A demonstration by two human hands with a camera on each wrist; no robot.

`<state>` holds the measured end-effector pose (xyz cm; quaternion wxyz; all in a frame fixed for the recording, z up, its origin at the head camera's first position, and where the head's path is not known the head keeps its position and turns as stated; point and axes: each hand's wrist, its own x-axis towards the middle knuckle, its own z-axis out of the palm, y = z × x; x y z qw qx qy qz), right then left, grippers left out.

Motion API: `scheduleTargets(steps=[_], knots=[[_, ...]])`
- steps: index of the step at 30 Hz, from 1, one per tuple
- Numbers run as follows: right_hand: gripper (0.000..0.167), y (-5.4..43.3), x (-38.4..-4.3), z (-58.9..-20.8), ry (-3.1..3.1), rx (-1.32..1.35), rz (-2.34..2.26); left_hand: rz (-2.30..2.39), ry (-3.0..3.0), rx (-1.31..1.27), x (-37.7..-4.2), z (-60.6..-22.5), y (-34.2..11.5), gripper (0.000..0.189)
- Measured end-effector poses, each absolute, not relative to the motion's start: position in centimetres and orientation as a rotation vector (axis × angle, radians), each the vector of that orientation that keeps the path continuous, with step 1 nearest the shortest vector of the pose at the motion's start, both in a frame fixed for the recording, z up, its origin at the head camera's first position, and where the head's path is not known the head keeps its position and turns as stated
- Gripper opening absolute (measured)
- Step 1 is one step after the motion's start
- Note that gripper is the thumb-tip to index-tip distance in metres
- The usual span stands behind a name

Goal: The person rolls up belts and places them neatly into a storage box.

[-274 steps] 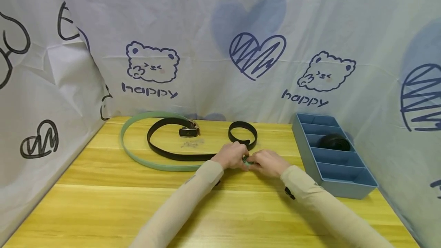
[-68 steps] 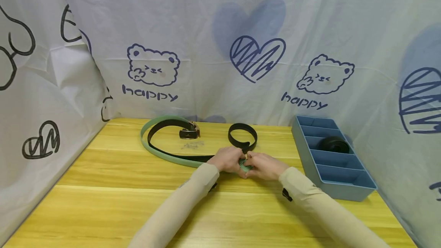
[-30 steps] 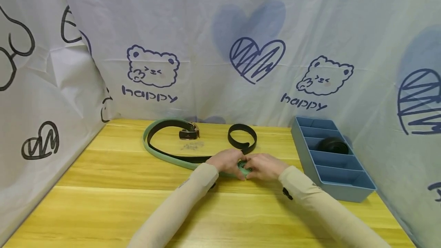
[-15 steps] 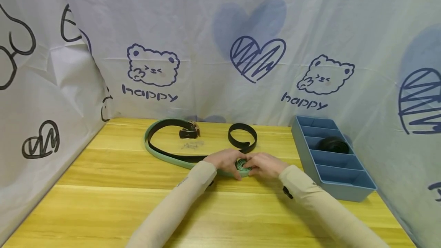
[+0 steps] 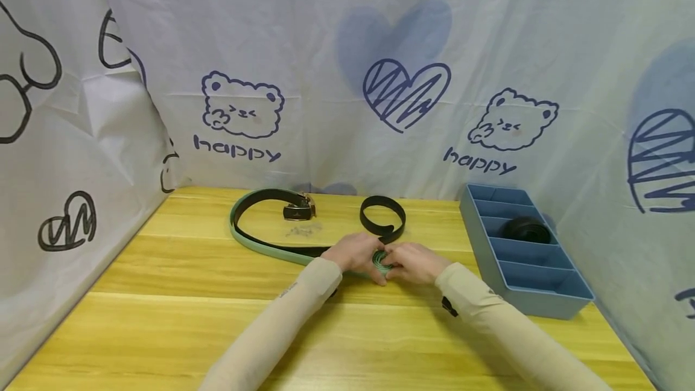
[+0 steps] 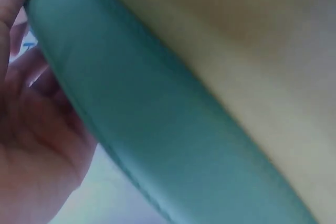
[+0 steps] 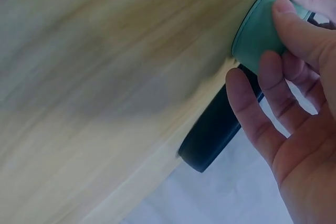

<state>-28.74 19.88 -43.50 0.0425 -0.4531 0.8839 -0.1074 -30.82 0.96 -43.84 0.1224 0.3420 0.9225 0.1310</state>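
Note:
A green belt [image 5: 282, 253] lies on edge on the table, its right part wound into a small coil [image 5: 382, 262] between my hands. My left hand [image 5: 355, 254] holds the coil's left side with thumb and fingers; in the left wrist view the green strap [image 6: 157, 98] runs past that palm. On the coil's other side, my right hand [image 5: 417, 262] pinches it, thumb and finger on the green band [image 7: 257, 35] in the right wrist view. Just inside the green loop sits a black belt [image 5: 255, 239] with a metal buckle [image 5: 297, 211]. My left hand hides part of it.
Behind my hands a black strap curls into a ring [image 5: 382, 200]. To the right stands a blue divided box [image 5: 491, 273], a rolled black belt [image 5: 526, 230] in its middle compartment. A printed white cloth [image 5: 326, 107] hangs behind the wooden table [image 5: 369, 343].
Over these seconds the green belt's free loop has been drawn in to the right, close around the black one. The coil between my hands has grown. Lately the hands have shifted only slightly.

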Motion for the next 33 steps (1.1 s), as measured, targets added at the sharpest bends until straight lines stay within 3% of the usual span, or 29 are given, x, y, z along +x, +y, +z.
scheduleTargets(steps=[6, 11, 16, 22, 26, 33], knots=[[0.012, 20.3, -28.9, -43.8, 2.715, -1.453, -0.289, 0.418, 2.560, 0.987, -31.4, -43.9, 0.6, 0.069], [0.011, 19.9, -28.7, -43.7, 2.731, -1.396, -0.278, 0.374, 2.633, 1.021, -31.6, -44.0, 0.8, 0.059], [0.020, 19.3, -28.5, -43.6, 2.755, -1.309, -0.296, 0.340, 2.711, 1.030, -31.4, -44.1, 0.8, 0.056], [0.020, 19.1, -28.4, -43.8, 2.754, -1.297, -0.309, 0.538, 2.550, 0.964, -31.7, -43.2, -0.2, 0.049], [0.018, 19.2, -28.5, -44.1, 2.770, -1.318, -0.248, 0.631, 2.557, 0.925, -32.7, -41.8, -1.4, 0.036], [0.033, 19.1, -28.3, -43.8, 2.788, -1.338, -0.207, 0.405, 2.948, 0.879, -35.5, -41.2, -4.6, 0.025]])
